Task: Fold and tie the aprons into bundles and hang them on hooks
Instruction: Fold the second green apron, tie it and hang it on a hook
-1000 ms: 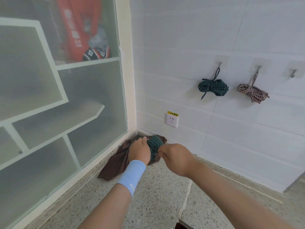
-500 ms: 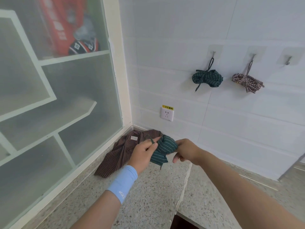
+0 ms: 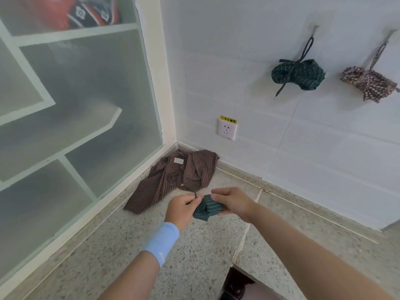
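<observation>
Corner of a speckled stone bench under a white tiled wall.

A white socket sits low on the wall with a yellow label touching its top edge. On the left stands a frosted glass panel. White shelving shows blurred behind it, and on the top shelf sit something red and a dark patterned item. A pale seam crosses the bench.
</observation>
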